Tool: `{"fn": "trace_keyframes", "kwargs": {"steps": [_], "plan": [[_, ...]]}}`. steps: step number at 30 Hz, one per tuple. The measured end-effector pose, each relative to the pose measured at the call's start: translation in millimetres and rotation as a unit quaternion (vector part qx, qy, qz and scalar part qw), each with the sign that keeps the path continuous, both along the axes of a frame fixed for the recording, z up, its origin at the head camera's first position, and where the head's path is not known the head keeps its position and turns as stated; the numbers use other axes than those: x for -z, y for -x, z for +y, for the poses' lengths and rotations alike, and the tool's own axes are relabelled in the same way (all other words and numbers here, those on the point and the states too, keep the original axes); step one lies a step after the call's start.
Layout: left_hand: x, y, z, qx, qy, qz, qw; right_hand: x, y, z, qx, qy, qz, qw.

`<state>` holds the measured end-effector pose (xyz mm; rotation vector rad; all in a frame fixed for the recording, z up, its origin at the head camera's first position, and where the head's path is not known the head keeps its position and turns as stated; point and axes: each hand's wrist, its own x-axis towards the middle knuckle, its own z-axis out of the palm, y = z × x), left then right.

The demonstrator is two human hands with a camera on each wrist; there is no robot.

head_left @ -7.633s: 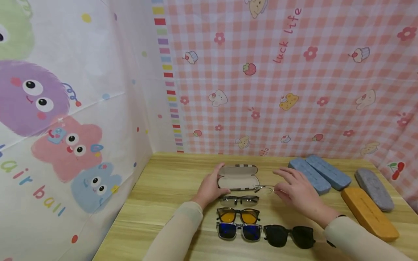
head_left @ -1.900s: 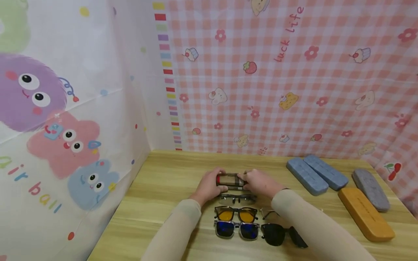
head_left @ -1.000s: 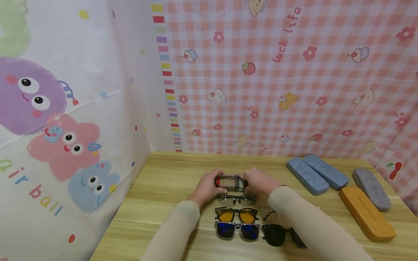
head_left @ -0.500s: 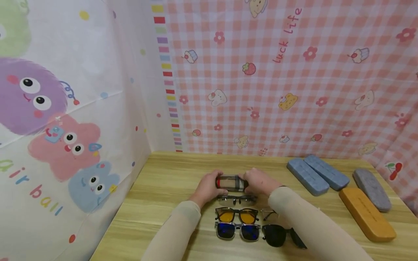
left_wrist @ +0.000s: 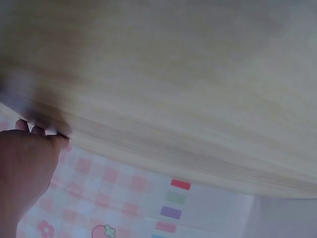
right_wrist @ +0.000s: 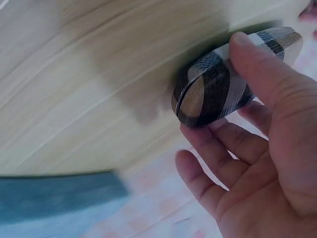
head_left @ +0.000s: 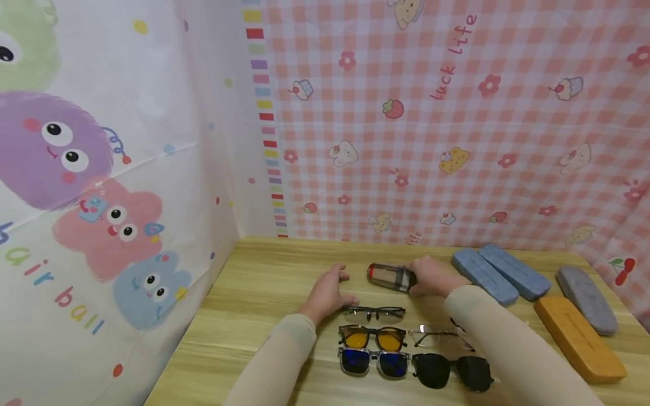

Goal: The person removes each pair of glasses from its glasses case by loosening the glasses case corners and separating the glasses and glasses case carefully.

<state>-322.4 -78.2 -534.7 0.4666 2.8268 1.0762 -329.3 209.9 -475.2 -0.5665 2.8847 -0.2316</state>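
Observation:
My right hand [head_left: 433,276] grips the right end of a closed plaid glasses case [head_left: 389,277], beige and black with a red stripe. In the right wrist view, thumb and fingers pinch the case [right_wrist: 215,84] from either side. My left hand [head_left: 327,293] stays apart to the left, fingers relaxed with nothing between them. Just in front lie dark half-rim glasses [head_left: 374,313], then orange-lens glasses [head_left: 373,338], and thin wire-frame glasses [head_left: 440,338] to their right. Nearest are blue-lens sunglasses [head_left: 374,362] and black sunglasses [head_left: 452,371].
Two blue cases [head_left: 484,276] lie at the back right. An orange case [head_left: 580,339] and a grey case [head_left: 588,300] lie farther right on the wooden table [head_left: 254,327]. Patterned cloth [head_left: 355,113] hangs behind the table.
The case stood open earlier, then was closed with both hands on it. Now the left hand has let go, and the right hand has moved the case rightward, tilting it slightly.

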Motion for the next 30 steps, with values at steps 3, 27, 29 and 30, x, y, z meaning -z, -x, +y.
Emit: {"fn": "trace_keyframes", "kwargs": {"steps": [3, 27, 29, 30], "plan": [[-0.9, 0.0, 1.3, 0.001, 0.002, 0.005, 1.0, -0.5, 0.1, 27.3, 0.035, -0.038, 0.024, 0.998], [0.4, 0.6, 2.6, 0.009, -0.001, -0.006, 0.9999, 11.7, -22.8, 74.1, 0.091, -0.101, 0.102, 0.985], [1.0, -0.5, 0.5, 0.012, -0.002, -0.003, 0.9999, 13.8, -27.8, 75.8, 0.086, -0.093, 0.105, 0.986], [1.7, -1.0, -0.9, 0.013, -0.004, -0.002, 0.9999, 14.3, -31.0, 76.9, 0.085, -0.087, 0.104, 0.987]]}}
